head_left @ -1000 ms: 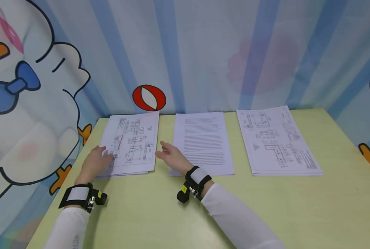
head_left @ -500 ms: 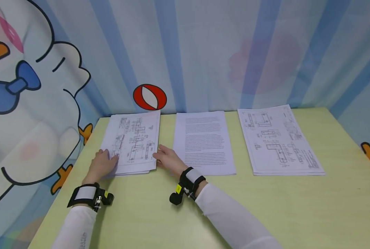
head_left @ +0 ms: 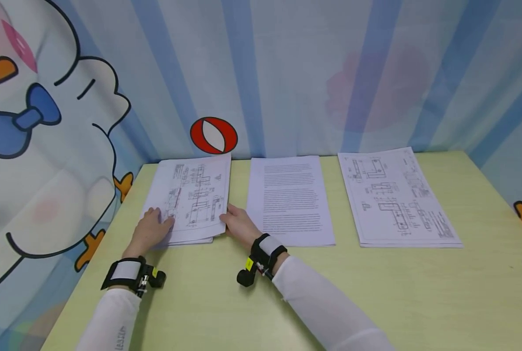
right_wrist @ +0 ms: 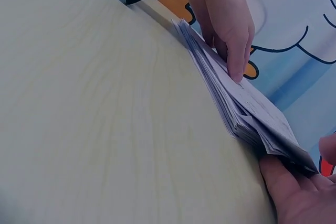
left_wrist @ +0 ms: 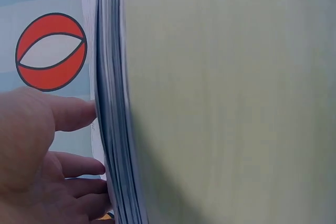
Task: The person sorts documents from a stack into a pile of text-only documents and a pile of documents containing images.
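Observation:
A stack of printed technical drawings (head_left: 199, 190) lies at the table's left side. My left hand (head_left: 149, 228) rests on its near left part, thumb on the top sheet. At its right edge, my right hand (head_left: 240, 225) grips the upper sheets, thumb above and fingers underneath. That corner is lifted, and the right wrist view shows the raised sheets (right_wrist: 286, 129) apart from the lower stack (right_wrist: 210, 85). Layered paper edges (left_wrist: 113, 77) show beside the left fingers in the left wrist view.
A stack of text pages (head_left: 289, 202) lies mid-table, right beside my right hand. Farther right is another stack of drawings (head_left: 397, 195), slightly turned. Behind the pale yellow table (head_left: 331, 297) hangs a striped blue curtain (head_left: 287, 73) with cartoon prints.
My right hand has moved from just off the left stack onto its right edge, and the upper sheets there have risen. My left hand has shifted slightly right and settled on the paper.

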The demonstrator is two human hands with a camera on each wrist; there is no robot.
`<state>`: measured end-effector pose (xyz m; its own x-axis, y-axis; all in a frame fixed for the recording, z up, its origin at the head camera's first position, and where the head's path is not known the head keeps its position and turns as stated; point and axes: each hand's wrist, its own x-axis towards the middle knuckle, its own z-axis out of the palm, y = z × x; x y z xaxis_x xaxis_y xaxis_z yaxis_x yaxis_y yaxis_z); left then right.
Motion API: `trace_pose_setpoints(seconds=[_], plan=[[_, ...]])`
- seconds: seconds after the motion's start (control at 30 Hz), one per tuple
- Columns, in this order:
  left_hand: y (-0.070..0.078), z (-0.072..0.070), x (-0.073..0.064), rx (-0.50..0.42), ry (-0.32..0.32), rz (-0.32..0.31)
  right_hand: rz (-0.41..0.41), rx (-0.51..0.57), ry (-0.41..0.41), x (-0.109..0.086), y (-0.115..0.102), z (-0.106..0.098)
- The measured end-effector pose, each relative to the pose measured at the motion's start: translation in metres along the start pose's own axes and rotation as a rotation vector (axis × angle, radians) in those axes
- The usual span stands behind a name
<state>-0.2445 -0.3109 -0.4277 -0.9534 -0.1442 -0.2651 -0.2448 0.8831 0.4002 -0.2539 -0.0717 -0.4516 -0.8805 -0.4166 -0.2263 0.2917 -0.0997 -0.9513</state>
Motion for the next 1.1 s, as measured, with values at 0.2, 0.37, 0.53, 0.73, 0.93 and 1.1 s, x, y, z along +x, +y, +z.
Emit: trace_pose_setpoints(seconds=[0.2,0.37,0.53,0.73,0.93,1.1], plan=[[0.008,0.005,-0.005,0.004,-0.016,0.028,-0.002,-0.084,0.069,0.001,0.000,0.002],[0.009,0.010,-0.006,0.008,-0.004,0.046,-0.005,-0.097,0.087,0.000,0.001,0.002],[0.014,0.014,-0.006,0.009,0.007,0.076,0.010,-0.095,0.085,0.001,0.002,0.001],[0.020,0.018,-0.004,-0.010,0.010,0.096,0.021,-0.076,0.066,-0.004,-0.003,-0.006],[0.029,0.020,-0.002,-0.036,-0.013,0.110,0.036,-0.049,0.120,-0.011,-0.012,-0.018],[0.036,0.025,-0.001,-0.032,-0.026,0.127,0.042,0.048,0.167,-0.016,-0.013,-0.030]])
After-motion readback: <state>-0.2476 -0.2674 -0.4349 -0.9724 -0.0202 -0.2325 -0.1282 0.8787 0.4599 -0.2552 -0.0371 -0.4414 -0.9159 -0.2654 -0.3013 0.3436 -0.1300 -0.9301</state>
